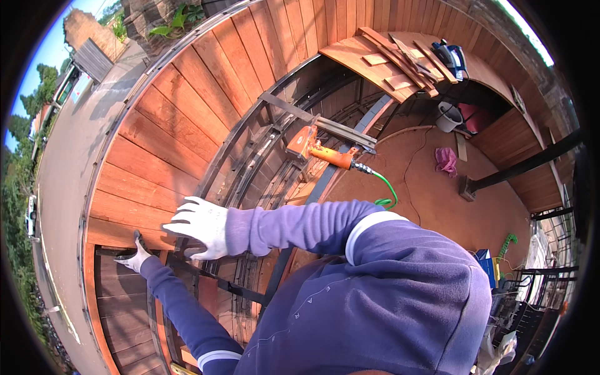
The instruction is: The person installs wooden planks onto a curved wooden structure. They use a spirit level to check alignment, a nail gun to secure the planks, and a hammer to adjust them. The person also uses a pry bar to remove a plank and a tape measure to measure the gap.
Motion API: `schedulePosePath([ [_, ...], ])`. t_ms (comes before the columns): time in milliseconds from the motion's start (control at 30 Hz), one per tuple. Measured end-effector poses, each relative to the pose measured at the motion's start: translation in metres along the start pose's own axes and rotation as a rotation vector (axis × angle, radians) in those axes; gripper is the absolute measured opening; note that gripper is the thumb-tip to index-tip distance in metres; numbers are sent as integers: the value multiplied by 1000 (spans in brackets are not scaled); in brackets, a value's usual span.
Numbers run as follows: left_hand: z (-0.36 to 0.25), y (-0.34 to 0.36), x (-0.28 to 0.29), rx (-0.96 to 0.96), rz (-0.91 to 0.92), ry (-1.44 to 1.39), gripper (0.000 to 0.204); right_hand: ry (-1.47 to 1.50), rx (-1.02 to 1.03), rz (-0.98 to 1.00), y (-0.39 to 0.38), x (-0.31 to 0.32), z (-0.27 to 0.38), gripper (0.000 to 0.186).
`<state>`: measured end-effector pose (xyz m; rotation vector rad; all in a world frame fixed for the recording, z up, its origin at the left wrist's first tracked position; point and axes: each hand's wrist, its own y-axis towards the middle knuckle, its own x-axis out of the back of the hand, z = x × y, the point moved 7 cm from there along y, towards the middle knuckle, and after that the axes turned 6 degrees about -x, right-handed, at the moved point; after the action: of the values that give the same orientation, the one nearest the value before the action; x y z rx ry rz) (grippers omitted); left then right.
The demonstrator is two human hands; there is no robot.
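Reddish wooden planks [156, 153] lie side by side in a curved row. My left hand [133, 255], in a white glove with dark fingertips, is at the front edge of the nearest plank [112, 232]. Its thumb points up against the wood and its fingers are spread. My right hand [201, 227], also gloved, is open over the inner end of that plank, fingers spread; whether the palm presses on it I cannot tell. An orange nail gun [320, 152] with a green air hose [389, 187] rests on the metal frame beyond my right arm.
Dark curved metal rails [247, 169] edge an open gap inside the planks. Loose boards [400, 62] and a power tool [450, 59] lie on the far planking. A white bucket [448, 117], a pink cloth [445, 160] and a black post [525, 164] stand out near the brown floor [406, 169].
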<state>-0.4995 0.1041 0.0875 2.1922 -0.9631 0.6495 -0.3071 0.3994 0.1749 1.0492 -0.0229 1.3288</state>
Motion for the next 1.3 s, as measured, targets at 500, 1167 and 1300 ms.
schedulePosePath([
  [500,-19,-9,10,-75,43,-149,133,-1153,-1097,411,-221,159,-250,83],
  [1167,-15,-10,26,-92,45,-325,131,272,-344,-361,-36,191,59,14],
  [1300,-15,-8,23,11,153,-282,129,485,-578,-257,-1,116,49,11],
])
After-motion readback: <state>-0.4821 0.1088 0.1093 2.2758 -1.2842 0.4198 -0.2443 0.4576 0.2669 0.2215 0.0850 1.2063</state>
